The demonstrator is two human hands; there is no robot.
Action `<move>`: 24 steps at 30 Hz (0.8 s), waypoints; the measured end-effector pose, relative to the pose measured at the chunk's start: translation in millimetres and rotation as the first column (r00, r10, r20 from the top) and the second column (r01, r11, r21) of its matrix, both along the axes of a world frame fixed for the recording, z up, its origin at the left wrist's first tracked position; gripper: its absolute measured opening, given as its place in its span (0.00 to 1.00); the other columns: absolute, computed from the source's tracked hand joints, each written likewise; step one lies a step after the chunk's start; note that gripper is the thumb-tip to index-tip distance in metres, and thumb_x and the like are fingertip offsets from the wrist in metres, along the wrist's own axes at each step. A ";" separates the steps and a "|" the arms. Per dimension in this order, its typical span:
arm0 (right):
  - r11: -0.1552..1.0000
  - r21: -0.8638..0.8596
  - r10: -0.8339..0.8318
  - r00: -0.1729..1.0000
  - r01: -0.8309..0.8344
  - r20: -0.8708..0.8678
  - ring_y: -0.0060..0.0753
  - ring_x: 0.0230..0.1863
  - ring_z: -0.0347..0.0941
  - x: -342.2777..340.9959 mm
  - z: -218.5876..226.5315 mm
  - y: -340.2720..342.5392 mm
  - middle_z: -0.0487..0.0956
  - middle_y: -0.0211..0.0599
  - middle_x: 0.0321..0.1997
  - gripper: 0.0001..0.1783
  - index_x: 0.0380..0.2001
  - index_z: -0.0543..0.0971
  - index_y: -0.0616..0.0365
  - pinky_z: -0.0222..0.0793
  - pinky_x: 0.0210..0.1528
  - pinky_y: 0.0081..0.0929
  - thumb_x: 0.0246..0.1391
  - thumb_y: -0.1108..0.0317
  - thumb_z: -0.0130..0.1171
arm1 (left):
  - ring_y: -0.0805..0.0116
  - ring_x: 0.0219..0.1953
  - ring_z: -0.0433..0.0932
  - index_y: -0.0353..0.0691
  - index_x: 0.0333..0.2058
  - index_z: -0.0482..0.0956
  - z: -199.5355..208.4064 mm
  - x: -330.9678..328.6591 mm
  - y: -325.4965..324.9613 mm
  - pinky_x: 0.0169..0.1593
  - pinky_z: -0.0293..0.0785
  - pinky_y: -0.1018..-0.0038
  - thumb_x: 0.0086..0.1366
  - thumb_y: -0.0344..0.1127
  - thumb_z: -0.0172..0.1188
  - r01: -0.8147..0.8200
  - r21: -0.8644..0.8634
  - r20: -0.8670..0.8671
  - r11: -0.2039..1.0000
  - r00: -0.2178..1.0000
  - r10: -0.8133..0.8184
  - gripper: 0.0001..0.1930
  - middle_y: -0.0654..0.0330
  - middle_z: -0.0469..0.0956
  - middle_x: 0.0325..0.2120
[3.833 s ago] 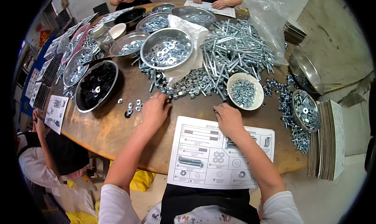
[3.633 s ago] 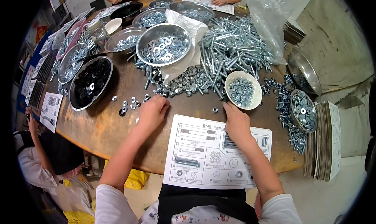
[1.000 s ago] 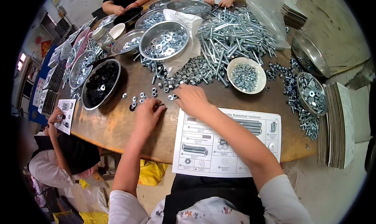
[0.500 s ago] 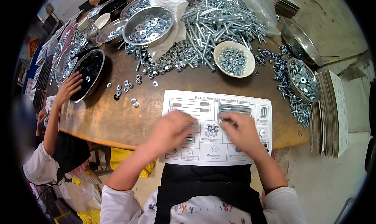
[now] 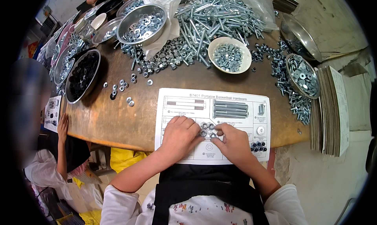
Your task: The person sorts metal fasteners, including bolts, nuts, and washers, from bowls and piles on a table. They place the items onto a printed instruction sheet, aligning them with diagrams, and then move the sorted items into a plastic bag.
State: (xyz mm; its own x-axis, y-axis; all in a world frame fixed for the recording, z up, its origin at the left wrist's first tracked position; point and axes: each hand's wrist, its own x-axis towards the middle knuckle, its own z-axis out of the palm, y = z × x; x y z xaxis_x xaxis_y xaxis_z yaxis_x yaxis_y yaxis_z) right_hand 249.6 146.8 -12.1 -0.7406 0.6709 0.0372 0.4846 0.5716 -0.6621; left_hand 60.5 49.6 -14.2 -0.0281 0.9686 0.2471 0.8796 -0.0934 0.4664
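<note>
A printed parts sheet [image 5: 184, 156] lies in front of me at the table's near edge. In its middle, several silver nuts [image 5: 202, 133] form a loose cluster between my two hands. My left hand [image 5: 180, 138] rests on the sheet with fingers curled together, its thumb side beside the nuts; the palm is hidden. From the other side, my right hand [image 5: 236, 144] has its thumb tip touching a nut, with thumb and index finger apart. Above it, long silver bolts [image 5: 230, 109] lie side by side. A pale round washer [image 5: 260, 130] and a group of dark nuts [image 5: 258, 146] are to the right.
Silver bolts [image 5: 220, 18] are heaped beyond the sheet, near a cream bowl [image 5: 243, 66] of nuts. Metal bowls hold washers [image 5: 145, 26] and black parts [image 5: 82, 75]. Stacked sheets [image 5: 330, 111] stand at the right. A co-worker's hand [image 5: 63, 126] is at the left table edge.
My right hand has come down from the long bolts to the nuts, and my left hand has settled beside them. The nuts are spread a little wider. The co-worker's hand has left the black-parts bowl.
</note>
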 end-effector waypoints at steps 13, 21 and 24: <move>0.998 -0.039 0.048 0.999 -0.047 0.013 0.38 0.28 0.78 -15.8 -6.3 11.5 0.80 0.39 0.31 0.24 0.48 0.80 0.59 0.74 0.33 0.33 0.44 0.70 0.71 | 0.55 0.41 0.74 0.40 0.44 0.81 -2.3 -7.1 11.6 0.51 0.68 0.61 0.48 0.40 0.73 0.025 -0.036 0.035 0.999 0.999 -0.023 0.24 0.57 0.76 0.34; 0.990 -0.133 -0.063 0.997 0.057 -0.048 0.30 0.25 0.78 -12.3 25.2 12.8 0.81 0.39 0.27 0.21 0.45 0.81 0.60 0.74 0.30 0.27 0.45 0.70 0.72 | 0.52 0.44 0.76 0.39 0.47 0.80 7.5 -29.8 -4.5 0.50 0.71 0.61 0.59 0.44 0.67 -0.063 -0.023 0.165 0.998 0.984 0.066 0.20 0.53 0.78 0.38; 0.999 -0.044 0.011 0.994 -0.016 -0.112 0.31 0.25 0.78 -26.9 36.4 21.4 0.81 0.38 0.28 0.16 0.41 0.82 0.59 0.74 0.30 0.27 0.47 0.72 0.70 | 0.52 0.44 0.76 0.40 0.45 0.81 -0.3 -68.7 -18.6 0.47 0.74 0.60 0.60 0.39 0.65 -0.338 0.072 0.182 0.938 0.929 0.321 0.16 0.53 0.79 0.38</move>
